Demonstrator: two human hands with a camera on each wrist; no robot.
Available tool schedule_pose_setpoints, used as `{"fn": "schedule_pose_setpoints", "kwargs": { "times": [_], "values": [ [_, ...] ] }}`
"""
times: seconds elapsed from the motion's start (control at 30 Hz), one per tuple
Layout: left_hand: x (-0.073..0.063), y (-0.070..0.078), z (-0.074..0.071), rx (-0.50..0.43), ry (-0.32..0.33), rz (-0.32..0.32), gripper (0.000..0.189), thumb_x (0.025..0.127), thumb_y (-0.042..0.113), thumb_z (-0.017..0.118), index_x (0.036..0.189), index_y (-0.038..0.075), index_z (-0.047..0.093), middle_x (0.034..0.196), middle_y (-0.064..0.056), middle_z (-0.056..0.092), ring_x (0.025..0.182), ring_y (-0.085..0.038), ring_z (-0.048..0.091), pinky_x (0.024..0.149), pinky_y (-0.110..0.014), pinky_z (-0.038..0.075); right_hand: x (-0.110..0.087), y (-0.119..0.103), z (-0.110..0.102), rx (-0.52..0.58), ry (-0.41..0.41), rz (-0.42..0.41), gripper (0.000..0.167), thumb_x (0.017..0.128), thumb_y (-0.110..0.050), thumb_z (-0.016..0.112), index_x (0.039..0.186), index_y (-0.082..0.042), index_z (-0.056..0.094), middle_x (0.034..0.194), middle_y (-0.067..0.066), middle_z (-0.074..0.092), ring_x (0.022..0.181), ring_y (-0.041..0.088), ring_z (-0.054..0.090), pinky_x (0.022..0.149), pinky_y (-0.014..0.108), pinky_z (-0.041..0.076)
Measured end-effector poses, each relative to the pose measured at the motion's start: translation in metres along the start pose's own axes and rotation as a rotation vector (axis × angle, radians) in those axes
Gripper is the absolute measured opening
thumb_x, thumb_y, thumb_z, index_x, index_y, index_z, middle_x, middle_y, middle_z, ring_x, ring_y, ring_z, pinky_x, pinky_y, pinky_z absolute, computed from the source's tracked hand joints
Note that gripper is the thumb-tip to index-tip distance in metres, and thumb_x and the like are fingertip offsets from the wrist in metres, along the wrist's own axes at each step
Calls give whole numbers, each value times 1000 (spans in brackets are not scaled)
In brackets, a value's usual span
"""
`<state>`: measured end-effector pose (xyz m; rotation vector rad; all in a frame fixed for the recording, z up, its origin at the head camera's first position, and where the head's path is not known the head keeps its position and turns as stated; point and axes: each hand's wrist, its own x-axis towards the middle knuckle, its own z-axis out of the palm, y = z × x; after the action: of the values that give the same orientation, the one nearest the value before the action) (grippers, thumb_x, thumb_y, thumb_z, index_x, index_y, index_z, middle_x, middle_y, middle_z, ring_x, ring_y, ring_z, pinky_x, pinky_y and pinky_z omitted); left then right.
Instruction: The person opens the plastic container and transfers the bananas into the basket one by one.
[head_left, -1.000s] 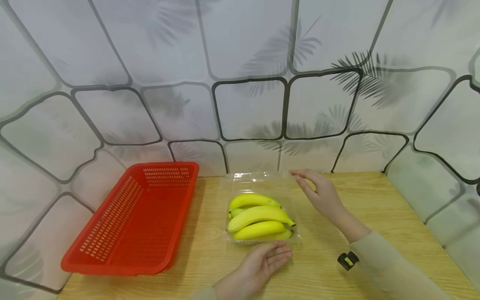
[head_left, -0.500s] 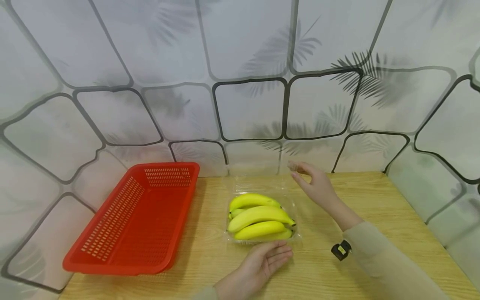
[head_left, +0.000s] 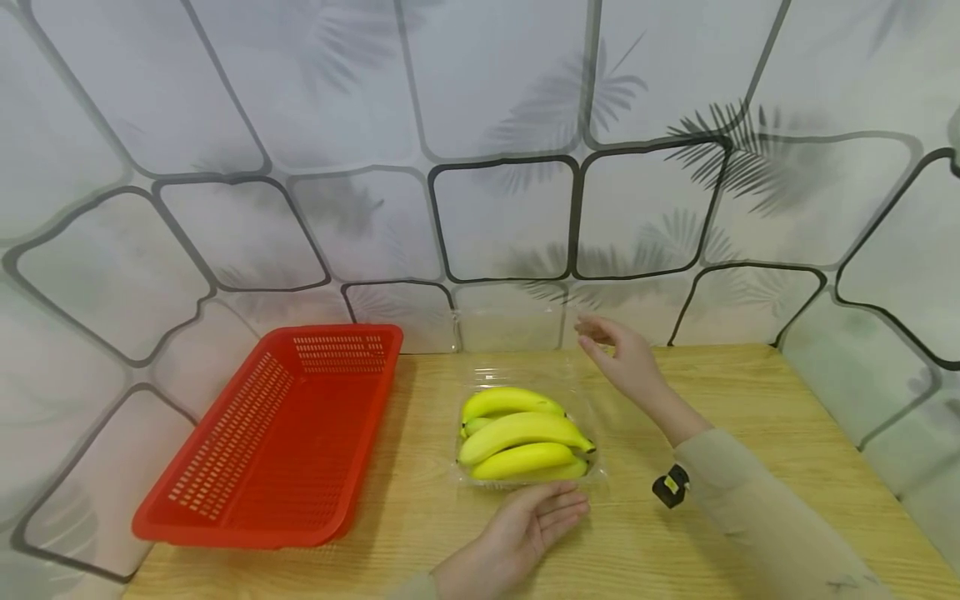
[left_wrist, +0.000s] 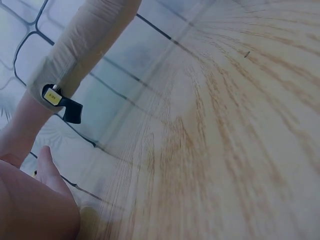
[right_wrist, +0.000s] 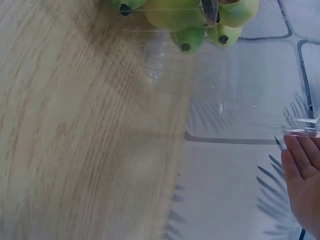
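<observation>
Several yellow bananas lie in a clear plastic clamshell box; its raised lid stands up at the back. My right hand is at the lid's right edge, thumb apart from the fingers. In the right wrist view, the fingertips of the right hand touch the lid's rim from below, fingers fairly straight. At the front of the box, my left hand rests with extended fingers by its near side. Only part of the left hand appears in the left wrist view.
A red plastic basket with slotted walls stands left of the box on the wooden table. A patterned wall rises directly behind the table. A small black device is on the right sleeve.
My right hand has moved up and slightly left, and the clear lid has swung from leaning back to more upright. The left hand and the bananas have stayed in place.
</observation>
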<state>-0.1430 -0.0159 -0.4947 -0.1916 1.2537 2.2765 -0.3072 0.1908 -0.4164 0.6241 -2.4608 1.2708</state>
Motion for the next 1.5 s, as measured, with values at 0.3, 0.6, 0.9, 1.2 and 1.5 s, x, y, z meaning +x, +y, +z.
{"fn": "schedule_pose_setpoints", "kwargs": {
  "times": [0.3, 0.6, 0.9, 1.2, 1.5],
  "values": [
    [-1, 1, 1, 2, -1, -4, 40, 110, 16, 52, 138, -12, 60, 127, -20, 75, 114, -22, 75, 100, -27, 62, -4, 10, 2, -37, -54, 73, 41, 108, -12, 61, 144, 8, 58, 133, 28, 70, 119, 46, 70, 105, 61, 56],
    [-2, 3, 1, -1, -2, -19, 40, 110, 16, 52, 138, -11, 61, 128, -21, 75, 113, -21, 76, 100, -27, 62, -19, 25, 3, -46, -97, 82, 41, 108, -12, 61, 143, 9, 59, 133, 28, 71, 118, 46, 70, 103, 61, 57],
    [-3, 4, 2, -1, 3, -23, 40, 110, 16, 52, 138, -11, 61, 133, -26, 71, 113, -21, 76, 100, -27, 62, -33, 26, -1, -60, -117, 59, 39, 106, -8, 62, 141, 10, 60, 132, 28, 71, 117, 47, 70, 102, 63, 56],
    [-4, 3, 1, 8, 3, -18, 40, 110, 16, 52, 138, -12, 61, 134, -27, 70, 113, -22, 76, 101, -28, 62, -49, 20, -5, -94, -132, -16, 38, 105, -8, 65, 139, 8, 62, 134, 26, 71, 122, 47, 68, 105, 64, 54],
    [-4, 2, -1, 16, -13, -18, 41, 111, 17, 51, 139, -11, 60, 133, -26, 71, 114, -21, 76, 101, -28, 61, -70, 7, -8, -249, -200, -113, 46, 102, -14, 69, 144, 3, 60, 143, 24, 65, 133, 49, 60, 111, 67, 49]
  ]
}}
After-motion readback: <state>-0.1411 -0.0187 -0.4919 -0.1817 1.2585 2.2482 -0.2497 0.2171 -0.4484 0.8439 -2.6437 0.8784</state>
